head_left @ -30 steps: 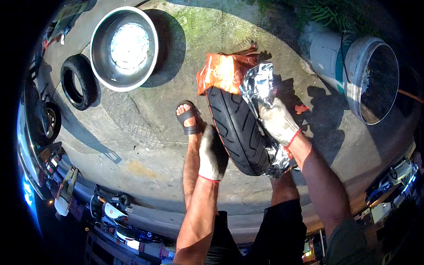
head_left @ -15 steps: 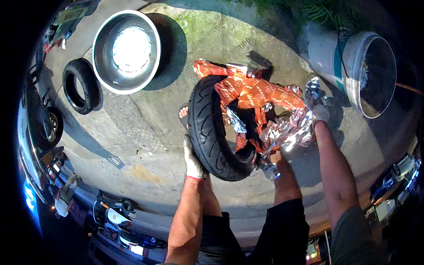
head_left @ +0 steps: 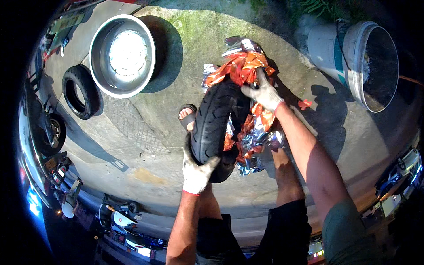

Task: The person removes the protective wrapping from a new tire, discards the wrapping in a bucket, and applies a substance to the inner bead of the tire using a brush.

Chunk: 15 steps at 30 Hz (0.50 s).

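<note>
A black motorcycle tire (head_left: 207,119) stands tilted between my legs, near my sandaled foot. My left hand (head_left: 197,176), in a white glove, grips its lower end, thumb and fingers on either side of the tread. Crinkled orange and silver foil wrapping (head_left: 238,68) bunches at the tire's far end. More of the foil hangs through the opening and along the right side. My gloved right hand (head_left: 265,93) is closed on the wrapping at the tire's upper right, thumb towards the tire. Its fingertips are partly lost in the foil.
A round metal basin (head_left: 95,66) stands at the far left, a second black tire (head_left: 67,88) beside it. At the right, a large white bucket (head_left: 324,48) lies on its side. An orange scrap (head_left: 304,104) lies on the concrete. Parked scooters (head_left: 121,221) line the lower left.
My right hand has come from the far right, up and inward to the tire's far end. The stretched foil is now bunched there. The tire has turned more upright, and my left thumb now shows.
</note>
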Each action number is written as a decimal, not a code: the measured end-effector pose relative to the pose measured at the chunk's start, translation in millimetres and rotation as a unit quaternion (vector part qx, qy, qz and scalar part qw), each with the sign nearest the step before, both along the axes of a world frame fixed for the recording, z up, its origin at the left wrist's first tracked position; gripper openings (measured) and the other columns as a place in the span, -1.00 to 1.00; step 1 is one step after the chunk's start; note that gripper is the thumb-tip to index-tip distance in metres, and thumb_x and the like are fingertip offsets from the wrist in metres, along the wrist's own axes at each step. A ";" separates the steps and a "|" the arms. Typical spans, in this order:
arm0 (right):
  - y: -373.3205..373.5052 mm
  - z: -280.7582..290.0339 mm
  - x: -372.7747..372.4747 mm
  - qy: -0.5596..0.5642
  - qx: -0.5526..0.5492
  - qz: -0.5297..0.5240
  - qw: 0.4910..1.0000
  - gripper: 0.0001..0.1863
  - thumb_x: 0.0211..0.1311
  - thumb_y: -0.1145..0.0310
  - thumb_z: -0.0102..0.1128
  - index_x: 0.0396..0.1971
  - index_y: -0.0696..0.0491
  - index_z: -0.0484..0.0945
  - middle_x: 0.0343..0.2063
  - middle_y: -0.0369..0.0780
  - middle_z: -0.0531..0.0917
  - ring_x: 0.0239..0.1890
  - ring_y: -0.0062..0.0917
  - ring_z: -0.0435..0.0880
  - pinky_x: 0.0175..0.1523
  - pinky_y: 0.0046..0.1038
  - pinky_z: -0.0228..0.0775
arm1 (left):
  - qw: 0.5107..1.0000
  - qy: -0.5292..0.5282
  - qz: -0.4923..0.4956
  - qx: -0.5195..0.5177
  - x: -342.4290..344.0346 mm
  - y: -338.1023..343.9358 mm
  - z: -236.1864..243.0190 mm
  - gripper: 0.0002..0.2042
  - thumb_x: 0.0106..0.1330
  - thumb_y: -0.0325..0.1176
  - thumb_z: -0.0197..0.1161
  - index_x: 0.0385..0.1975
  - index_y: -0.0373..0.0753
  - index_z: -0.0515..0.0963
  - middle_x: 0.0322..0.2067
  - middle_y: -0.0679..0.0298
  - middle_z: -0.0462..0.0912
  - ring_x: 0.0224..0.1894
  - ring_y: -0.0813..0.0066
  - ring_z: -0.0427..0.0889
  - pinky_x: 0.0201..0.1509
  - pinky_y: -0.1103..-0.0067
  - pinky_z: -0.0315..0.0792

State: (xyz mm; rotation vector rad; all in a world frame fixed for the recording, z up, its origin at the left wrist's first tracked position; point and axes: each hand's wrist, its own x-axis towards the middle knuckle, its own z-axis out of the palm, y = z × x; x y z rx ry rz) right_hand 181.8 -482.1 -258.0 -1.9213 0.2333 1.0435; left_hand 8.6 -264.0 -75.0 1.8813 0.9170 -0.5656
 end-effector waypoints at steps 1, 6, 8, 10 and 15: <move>12.6 -14.1 6.2 0.016 0.016 -0.058 0.998 0.23 -0.05 -0.15 0.46 0.42 0.23 -0.07 0.41 0.08 0.12 0.44 -0.19 0.16 0.47 -0.35 0.00 | 0.999 -0.009 -0.035 -0.001 4.1 -1.1 1.5 0.03 -0.08 -0.16 0.55 0.40 -0.29 0.06 0.20 -0.12 0.42 0.22 0.11 0.46 0.30 0.32 0.33; 9.6 -118.3 30.6 0.028 0.022 -0.041 0.999 -0.15 0.09 -0.20 0.30 0.20 0.14 0.37 0.14 0.03 0.52 0.22 -0.27 0.49 0.25 -0.32 0.31 | 0.979 -0.069 -0.168 0.089 34.9 -30.4 5.9 0.14 -0.16 -0.06 0.62 0.34 -0.47 0.01 0.12 -0.22 0.46 0.14 0.01 0.54 0.21 0.29 0.42; 18.7 -133.6 37.1 0.019 0.007 0.107 0.994 -0.44 0.23 -0.15 0.13 -0.04 0.04 0.59 -0.07 -0.01 0.65 0.03 -0.27 0.63 0.05 -0.28 0.43 | 0.984 -0.046 -0.145 0.093 40.8 -33.5 7.9 0.17 -0.18 -0.05 0.63 0.36 -0.46 -0.01 0.09 -0.21 0.48 0.12 -0.01 0.56 0.19 0.30 0.44; 19.6 -124.4 45.2 -0.024 -0.072 0.203 0.976 -0.52 0.24 -0.06 0.08 -0.11 0.03 0.62 -0.12 -0.03 0.68 -0.04 -0.26 0.66 0.02 -0.24 0.47 | 0.986 -0.032 -0.134 0.096 47.4 -34.2 4.4 0.15 -0.20 -0.07 0.62 0.36 -0.43 0.02 0.06 -0.21 0.52 0.09 -0.03 0.59 0.16 0.31 0.46; 4.3 -71.9 35.2 -0.163 -0.279 0.312 0.893 -0.65 0.26 0.16 -0.05 -0.30 -0.01 0.71 -0.27 -0.09 0.73 -0.22 -0.22 0.74 -0.07 -0.16 0.56 | 0.972 -0.098 -0.143 0.159 46.6 -26.1 28.5 -0.03 -0.19 -0.21 0.62 0.25 -0.52 0.25 -0.06 -0.21 0.59 -0.05 0.03 0.67 0.06 0.37 0.53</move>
